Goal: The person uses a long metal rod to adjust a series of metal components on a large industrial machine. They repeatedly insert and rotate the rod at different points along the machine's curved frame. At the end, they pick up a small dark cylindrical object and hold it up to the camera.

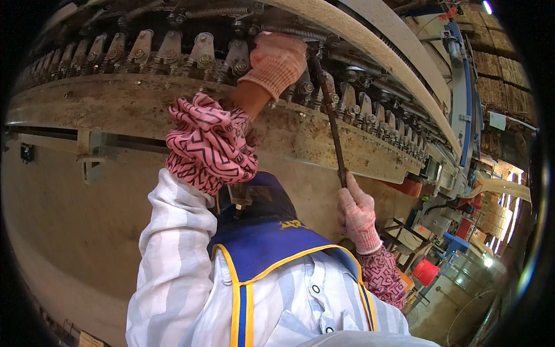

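Observation:
My left hand (278, 58), in a pinkish knitted glove, reaches into a long machine at its row of spring-loaded metal brackets (202, 52). Its fingers curl in beside a horizontal coil spring, and what they grip is hidden. My right hand (357, 215), in a similar glove, is closed round the lower end of a long dark metal bar (331, 118). The bar slants up to the machine, its upper end among the springs just right of my left hand.
A stained metal beam (139, 104) runs along the machine under the brackets. A pale curved rail (404, 75) arches over it. To the right are a blue upright frame (466, 87), a red bucket (426, 272) and stacked wooden sheets (500, 69). A blue apron (277, 225) covers my front.

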`<state>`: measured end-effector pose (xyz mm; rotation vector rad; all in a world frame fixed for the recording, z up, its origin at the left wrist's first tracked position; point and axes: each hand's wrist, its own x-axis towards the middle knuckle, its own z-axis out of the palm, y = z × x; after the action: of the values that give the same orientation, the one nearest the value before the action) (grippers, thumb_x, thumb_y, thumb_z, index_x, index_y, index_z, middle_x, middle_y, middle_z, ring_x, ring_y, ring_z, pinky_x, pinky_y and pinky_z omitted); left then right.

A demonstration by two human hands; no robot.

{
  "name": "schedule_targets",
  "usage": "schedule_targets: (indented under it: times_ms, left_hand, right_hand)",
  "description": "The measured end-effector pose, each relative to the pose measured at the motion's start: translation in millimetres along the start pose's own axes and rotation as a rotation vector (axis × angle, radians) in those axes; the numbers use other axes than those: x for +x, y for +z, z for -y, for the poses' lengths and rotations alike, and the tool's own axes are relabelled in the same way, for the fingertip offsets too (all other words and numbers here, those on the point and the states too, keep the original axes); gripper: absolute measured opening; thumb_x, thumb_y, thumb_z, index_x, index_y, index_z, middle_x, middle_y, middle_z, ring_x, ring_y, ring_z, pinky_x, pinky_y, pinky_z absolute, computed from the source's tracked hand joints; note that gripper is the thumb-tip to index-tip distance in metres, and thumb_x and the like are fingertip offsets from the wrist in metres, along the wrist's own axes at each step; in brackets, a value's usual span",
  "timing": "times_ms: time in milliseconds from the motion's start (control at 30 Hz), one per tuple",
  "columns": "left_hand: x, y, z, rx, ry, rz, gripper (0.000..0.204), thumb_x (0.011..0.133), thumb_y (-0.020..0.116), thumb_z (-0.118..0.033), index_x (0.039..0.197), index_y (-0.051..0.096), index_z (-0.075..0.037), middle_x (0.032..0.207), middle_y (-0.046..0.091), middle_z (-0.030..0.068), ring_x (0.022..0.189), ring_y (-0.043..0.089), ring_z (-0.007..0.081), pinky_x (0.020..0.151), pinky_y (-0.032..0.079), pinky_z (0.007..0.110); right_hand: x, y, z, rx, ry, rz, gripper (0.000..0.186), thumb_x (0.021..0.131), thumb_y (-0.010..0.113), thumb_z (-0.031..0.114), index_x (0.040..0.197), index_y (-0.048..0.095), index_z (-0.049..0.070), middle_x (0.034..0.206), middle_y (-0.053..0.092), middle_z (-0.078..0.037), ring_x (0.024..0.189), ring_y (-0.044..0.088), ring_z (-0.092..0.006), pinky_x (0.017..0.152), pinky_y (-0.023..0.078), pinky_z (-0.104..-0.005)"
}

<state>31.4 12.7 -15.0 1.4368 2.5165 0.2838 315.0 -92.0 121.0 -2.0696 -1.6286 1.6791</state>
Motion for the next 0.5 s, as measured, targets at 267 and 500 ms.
schedule_targets:
  times_ms: [267,500]
  left_hand:
    - [-1.0,-31.4,-2.4,-0.074,-0.043,0.214,0.049,0.101,0.037,-0.046,0.118,0.062,-0.007,0.083,0.066,0.0246,0.066,0.066,0.0329,0.034,0.042,0.047]
    - [3.1,-20.1,4.5,-0.097,-0.09,0.059,0.047,0.098,0.045,-0.049,0.099,0.071,-0.009,0.072,0.064,0.0135,0.065,0.067,0.0263,0.038,0.047,0.046]
  right_hand:
    - [3.9,12.7,4.5,0.053,-0.01,0.015,0.053,0.098,0.053,0.022,0.146,0.04,0.005,0.058,0.038,0.006,0.04,0.033,-0.0047,0.035,0.029,-0.0235]
    - [3.8,9.4,1.7,0.213,-0.01,0.143,0.05,0.099,0.052,0.022,0.144,0.04,0.003,0.057,0.037,0.006,0.039,0.034,-0.0052,0.033,0.029,-0.0234]
